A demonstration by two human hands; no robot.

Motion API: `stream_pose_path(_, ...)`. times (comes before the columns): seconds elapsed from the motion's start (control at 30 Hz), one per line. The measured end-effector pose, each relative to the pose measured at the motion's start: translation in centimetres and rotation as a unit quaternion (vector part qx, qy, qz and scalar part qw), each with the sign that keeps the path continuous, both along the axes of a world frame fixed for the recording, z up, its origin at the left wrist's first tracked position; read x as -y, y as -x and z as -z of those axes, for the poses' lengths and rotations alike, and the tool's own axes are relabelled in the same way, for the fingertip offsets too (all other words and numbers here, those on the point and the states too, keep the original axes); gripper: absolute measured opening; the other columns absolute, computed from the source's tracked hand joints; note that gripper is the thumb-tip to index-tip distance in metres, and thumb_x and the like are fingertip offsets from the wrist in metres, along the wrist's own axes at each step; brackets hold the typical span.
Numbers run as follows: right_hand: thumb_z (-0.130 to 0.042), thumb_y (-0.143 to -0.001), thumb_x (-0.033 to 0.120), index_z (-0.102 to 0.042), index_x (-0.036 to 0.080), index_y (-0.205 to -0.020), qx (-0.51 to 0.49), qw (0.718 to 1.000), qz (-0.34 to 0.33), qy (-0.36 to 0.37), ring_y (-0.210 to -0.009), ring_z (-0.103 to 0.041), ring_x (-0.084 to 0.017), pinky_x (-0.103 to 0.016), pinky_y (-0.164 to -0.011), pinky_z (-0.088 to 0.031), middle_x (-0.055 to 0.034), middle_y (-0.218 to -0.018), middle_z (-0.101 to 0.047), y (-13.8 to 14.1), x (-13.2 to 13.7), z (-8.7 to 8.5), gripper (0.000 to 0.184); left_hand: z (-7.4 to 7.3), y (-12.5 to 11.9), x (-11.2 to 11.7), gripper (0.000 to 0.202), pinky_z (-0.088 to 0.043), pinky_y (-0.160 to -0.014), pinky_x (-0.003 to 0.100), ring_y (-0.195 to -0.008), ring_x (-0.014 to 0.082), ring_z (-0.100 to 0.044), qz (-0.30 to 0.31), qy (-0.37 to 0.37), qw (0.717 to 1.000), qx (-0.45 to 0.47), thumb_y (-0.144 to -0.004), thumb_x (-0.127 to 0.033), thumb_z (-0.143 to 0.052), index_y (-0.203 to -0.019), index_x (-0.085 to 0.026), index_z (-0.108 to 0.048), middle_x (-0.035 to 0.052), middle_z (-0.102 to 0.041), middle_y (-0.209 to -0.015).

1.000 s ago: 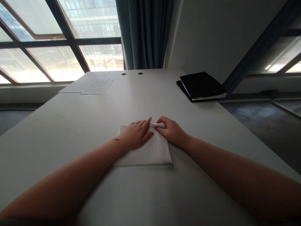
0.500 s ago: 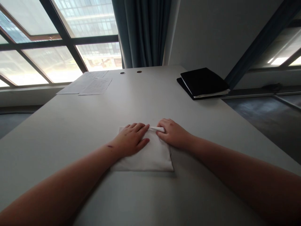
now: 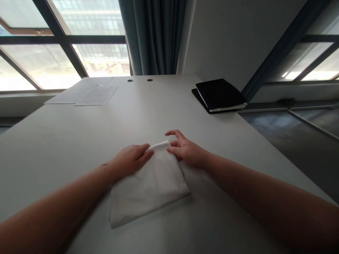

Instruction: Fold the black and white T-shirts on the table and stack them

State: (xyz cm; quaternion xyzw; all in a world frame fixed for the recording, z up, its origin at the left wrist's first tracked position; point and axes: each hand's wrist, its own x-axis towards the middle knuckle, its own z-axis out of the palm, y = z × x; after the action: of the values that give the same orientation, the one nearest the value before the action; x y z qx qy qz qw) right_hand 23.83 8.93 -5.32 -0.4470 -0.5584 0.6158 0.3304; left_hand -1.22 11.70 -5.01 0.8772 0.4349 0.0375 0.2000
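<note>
A folded white cloth is in front of me, its far edge lifted and its near edge slanting down to the left. My left hand grips the far left edge, with the thumb on top and the fingers curled behind. At the far right corner, my right hand holds the fabric between its thumb and a bent finger, while the index finger sticks out above the corner. Part of the cloth's left side is hidden beneath my left hand and wrist.
The white table extends toward the window. A black folder with papers inside lies at the back right. Printed sheets lie at the back left, and two round holes are near the far edge. A blue curtain hangs behind.
The cloth has tilted, its left near corner swinging toward me and its far edge rising. My left hand has gone from lying flat to gripping the edge. My right index finger has lifted.
</note>
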Motion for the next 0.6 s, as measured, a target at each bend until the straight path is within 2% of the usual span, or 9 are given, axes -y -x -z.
stream_pose_path(0.07, -0.078, -0.084, 0.033, -0.036, 0.034, -0.143, -0.003, 1.000, -0.021, 0.024, -0.081, -0.066, -0.017, -0.028, -0.072, -0.052, 0.0019, -0.100, -0.071, -0.1, 0.3, 0.0, 0.072, 0.3, -0.2, -0.1, 0.043, -0.045, -0.075, 0.035, -0.079, 0.0243, -0.065, -0.029, 0.009, 1.000, 0.006, -0.106, -0.053, -0.028, -0.083, -0.025, -0.050, 0.0038, -0.067, -0.080)
stream_pose_path(0.13, -0.079, -0.084, 0.034, -0.036, 0.034, -0.149, -0.012, 0.997, -0.063, 0.039, -0.090, -0.068, -0.019, -0.033, -0.081, -0.055, -0.0002, -0.105, -0.072, -0.4, 0.5, -0.1, 0.078, 0.3, -0.3, -0.1, 0.043, -0.045, -0.077, 0.036, -0.081, 0.0247, -0.065, -0.049, 0.012, 0.999, 0.015, -0.106, -0.053, -0.027, -0.084, -0.025, -0.051, 0.0044, -0.068, -0.083)
stream_pose_path(0.23, -0.079, -0.084, 0.041, -0.057, 0.026, -0.139, -0.003, 0.991, -0.126, 0.037, -0.101, -0.067, -0.022, -0.037, -0.092, -0.054, -0.0049, -0.113, -0.072, -0.7, 0.3, 0.1, 0.061, 0.2, -0.3, -0.1, 0.042, -0.046, -0.077, 0.035, -0.083, 0.0249, -0.066, -0.066, 0.007, 0.998, 0.016, -0.106, -0.052, -0.026, -0.086, -0.026, -0.052, 0.0048, -0.069, -0.084)
stream_pose_path(0.33, -0.079, -0.084, 0.040, -0.070, 0.023, -0.130, 0.054, 0.988, -0.144, -0.020, -0.113, -0.064, -0.025, -0.039, -0.101, -0.050, -0.0072, -0.129, -0.069, -0.7, -0.1, 0.7, 0.051, 0.3, -0.4, 0.0, 0.041, -0.046, -0.078, 0.036, -0.084, 0.0257, -0.067, -0.064, -0.028, 0.997, -0.010, -0.106, -0.050, -0.025, -0.087, -0.026, -0.053, 0.0060, -0.071, -0.086)
stream_pose_path(0.47, -0.076, -0.083, 0.030, -0.069, 0.022, -0.138, 0.080, 0.990, -0.109, -0.045, -0.102, -0.068, -0.022, -0.035, -0.093, -0.053, -0.0061, -0.121, -0.074, -0.7, -0.3, 1.0, 0.056, 0.4, -0.4, 0.1, 0.041, -0.048, -0.080, 0.037, -0.089, 0.0265, -0.070, -0.046, -0.071, 0.995, -0.048, -0.108, -0.048, -0.024, -0.092, -0.025, -0.055, 0.0071, -0.073, -0.092)
stream_pose_path(0.6, -0.073, -0.084, 0.025, -0.068, 0.024, -0.142, 0.096, 0.986, -0.106, -0.083, -0.098, -0.068, -0.019, -0.031, -0.086, -0.054, -0.0056, -0.125, -0.073, -2.1, -0.8, -0.4, 0.059, 0.7, 0.0, -0.1, 0.042, -0.049, -0.082, 0.037, -0.091, 0.0267, -0.071, -0.013, -0.096, 0.994, -0.050, -0.110, -0.047, -0.024, -0.099, -0.025, -0.057, 0.0072, -0.075, -0.096)
